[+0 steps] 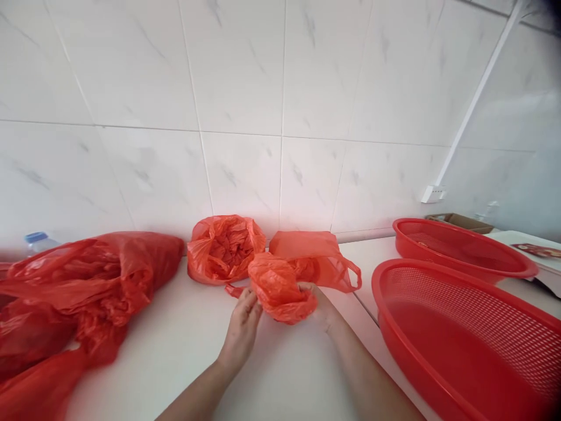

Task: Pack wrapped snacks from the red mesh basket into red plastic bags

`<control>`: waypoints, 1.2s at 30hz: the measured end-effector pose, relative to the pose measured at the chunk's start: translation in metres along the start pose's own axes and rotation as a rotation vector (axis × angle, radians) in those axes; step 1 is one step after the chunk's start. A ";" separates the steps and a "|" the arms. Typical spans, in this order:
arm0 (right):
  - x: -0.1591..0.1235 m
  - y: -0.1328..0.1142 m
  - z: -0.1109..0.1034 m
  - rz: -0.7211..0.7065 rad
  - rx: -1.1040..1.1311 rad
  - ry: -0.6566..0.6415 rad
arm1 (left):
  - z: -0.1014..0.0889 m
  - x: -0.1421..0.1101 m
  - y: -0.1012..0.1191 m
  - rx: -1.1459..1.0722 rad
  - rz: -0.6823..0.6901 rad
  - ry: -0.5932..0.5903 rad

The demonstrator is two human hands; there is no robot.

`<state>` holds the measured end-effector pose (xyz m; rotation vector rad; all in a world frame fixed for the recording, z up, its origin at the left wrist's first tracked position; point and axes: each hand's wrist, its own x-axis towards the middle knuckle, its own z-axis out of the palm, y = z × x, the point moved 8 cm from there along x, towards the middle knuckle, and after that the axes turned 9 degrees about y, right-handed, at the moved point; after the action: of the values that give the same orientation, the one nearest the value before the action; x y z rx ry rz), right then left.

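Both my hands are at a crumpled red plastic bag (283, 289) above the white table. My left hand (245, 316) pinches the bag's left edge between thumb and fingers. On the other side, my right hand (318, 304) reaches into or behind the bag, and its fingers are mostly covered by the plastic. Behind the bag, to the left, stands a rolled-open red bag (225, 248) stuffed with crumpled red plastic. A flattened red plastic bag with a loop handle (307, 245) lies behind my right hand.
Large red plastic bags (109, 275) are heaped at the left, with a blue-capped bottle (37, 242) behind them. Two red perforated baskets (394, 292) stand at the right, near a cardboard box (462, 223). A tiled wall (241, 88) rises behind the table.
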<state>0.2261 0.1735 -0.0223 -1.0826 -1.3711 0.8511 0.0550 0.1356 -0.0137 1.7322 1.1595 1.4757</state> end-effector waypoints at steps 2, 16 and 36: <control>-0.001 0.000 0.010 -0.043 -0.041 -0.045 | -0.008 0.001 -0.006 -0.097 -0.080 -0.036; 0.001 0.027 -0.010 -0.133 -0.472 0.037 | -0.016 0.005 -0.030 -0.527 -0.451 -0.128; -0.084 -0.056 0.005 -0.483 -0.576 0.239 | -0.009 -0.066 0.043 0.641 0.741 -0.457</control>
<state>0.2087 0.0767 0.0026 -1.1573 -1.6179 -0.0376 0.0561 0.0567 -0.0051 2.9819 0.8100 0.9811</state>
